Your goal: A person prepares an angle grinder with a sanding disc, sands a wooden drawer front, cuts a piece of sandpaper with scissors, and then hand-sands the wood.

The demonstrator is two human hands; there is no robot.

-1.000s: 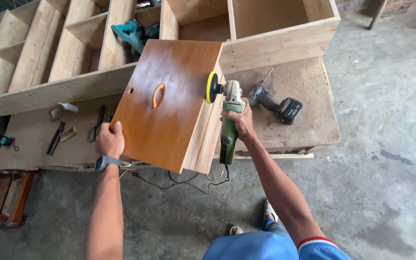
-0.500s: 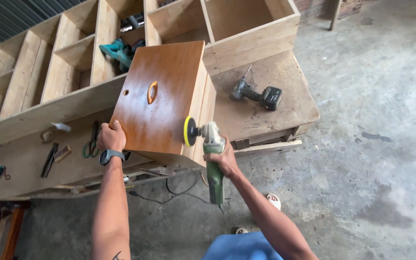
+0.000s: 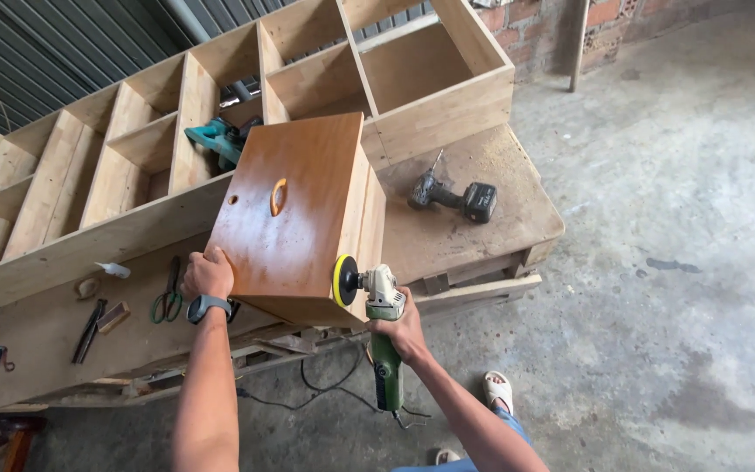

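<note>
one wooden box (image 3: 294, 210) gripped by left hand (image 3: 208, 274), one green sander (image 3: 376, 306) clenched in right hand (image 3: 399, 330), one drill (image 3: 452, 197)

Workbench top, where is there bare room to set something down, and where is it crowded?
The workbench is bare on its right end around the cordless drill, and in a patch between the scissors and the box. The left front is crowded with small hand tools. The left hand steadies the box; the right hand holds the green sander.

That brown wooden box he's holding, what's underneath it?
The brown wooden box rests on the workbench, steadied by the left hand. A black cable hangs below; the bench under it is hidden.
</note>
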